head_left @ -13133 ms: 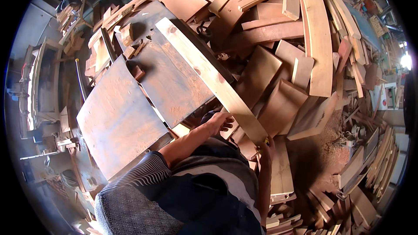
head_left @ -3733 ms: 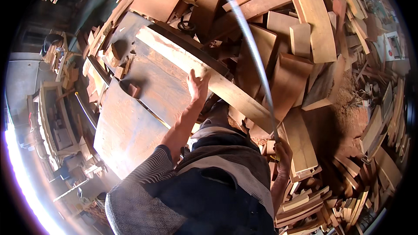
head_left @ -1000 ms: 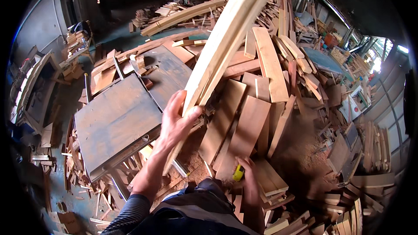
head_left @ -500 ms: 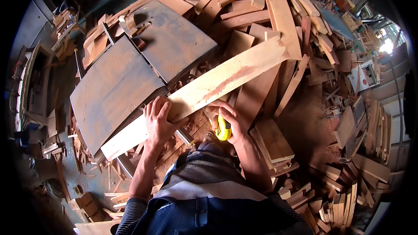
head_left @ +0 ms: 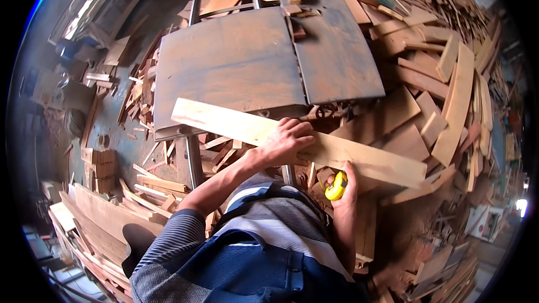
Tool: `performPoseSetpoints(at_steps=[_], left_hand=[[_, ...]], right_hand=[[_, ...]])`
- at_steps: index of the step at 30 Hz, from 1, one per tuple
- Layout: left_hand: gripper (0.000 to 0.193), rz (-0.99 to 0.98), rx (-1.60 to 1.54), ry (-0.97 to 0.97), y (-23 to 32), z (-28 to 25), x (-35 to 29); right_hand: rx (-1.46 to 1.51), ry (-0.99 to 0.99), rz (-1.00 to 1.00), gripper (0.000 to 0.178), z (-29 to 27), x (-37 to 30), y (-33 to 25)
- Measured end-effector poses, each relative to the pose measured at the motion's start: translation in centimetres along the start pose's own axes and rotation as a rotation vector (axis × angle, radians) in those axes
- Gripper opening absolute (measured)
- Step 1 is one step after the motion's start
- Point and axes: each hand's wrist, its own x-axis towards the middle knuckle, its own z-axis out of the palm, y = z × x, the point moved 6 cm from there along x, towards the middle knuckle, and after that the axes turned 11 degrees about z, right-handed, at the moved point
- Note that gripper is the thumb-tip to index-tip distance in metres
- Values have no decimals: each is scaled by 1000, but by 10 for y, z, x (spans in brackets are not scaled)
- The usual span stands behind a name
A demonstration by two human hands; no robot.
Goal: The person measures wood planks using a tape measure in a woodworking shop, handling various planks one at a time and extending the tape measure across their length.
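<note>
A long pale wooden board (head_left: 224, 122) lies across in front of me, its left end over the near edge of a large flat metal machine table (head_left: 230, 67). My left hand (head_left: 285, 141) is closed over the middle of the board, its fingers curled past the far edge. A yellow tape measure (head_left: 337, 186) sits in my right hand (head_left: 349, 191), just below the board's right half. The right fingertips reach the board's near edge; whether they also bear its weight is hidden. No drawn-out tape blade shows clearly.
Beyond a narrow slot stands the table's second metal plate (head_left: 343, 50), with wood scraps on its far end. Metal rails (head_left: 194, 163) stick out toward me. Loose planks (head_left: 449, 101) are heaped at right, and stacked boards (head_left: 106, 213) stand at lower left.
The view has swung, so the metal table appears farther right. The board, which sloped up to the right, now slopes down to the right. Both hands keep their holds.
</note>
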Motion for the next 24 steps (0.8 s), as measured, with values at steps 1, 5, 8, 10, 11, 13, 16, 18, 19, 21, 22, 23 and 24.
performPoseSetpoints(at_steps=[1,5,8,10,11,13,16,18,19,21,22,23,24], left_hand=[[64,-8,-27,-14,-9,1,-2],[68,11,-104,-65,-38,-3,-11],[68,22,-64,44,-61,-11,-15],[64,-78,-84,86,-77,-17,-32],[62,-130,-85,121,-86,-19,-44],[59,-273,11,177,-107,-19,-82],[65,-460,140,123,-141,-30,-144],[63,-491,96,91,-164,-38,-165],[64,-501,108,69,-172,-40,-167],[74,-532,91,4,-185,-34,-162],[77,-495,105,-16,-187,-32,-162],[77,-470,110,-29,-185,-31,-155],[76,-445,115,-41,-183,-31,-147]], right_hand=[[38,36,14,22,8,1,4],[106,136,-5,24,38,-2,19],[118,217,-48,24,54,7,22],[153,195,-20,26,64,14,29],[146,172,-18,28,58,21,31],[130,120,-5,32,39,45,33],[75,118,-25,38,38,61,24],[71,113,-11,39,36,73,14],[69,108,15,38,34,84,12],[72,123,53,35,24,98,4],[44,77,65,30,39,103,0],[28,64,65,28,37,109,-2],[12,50,64,27,34,114,-6]])
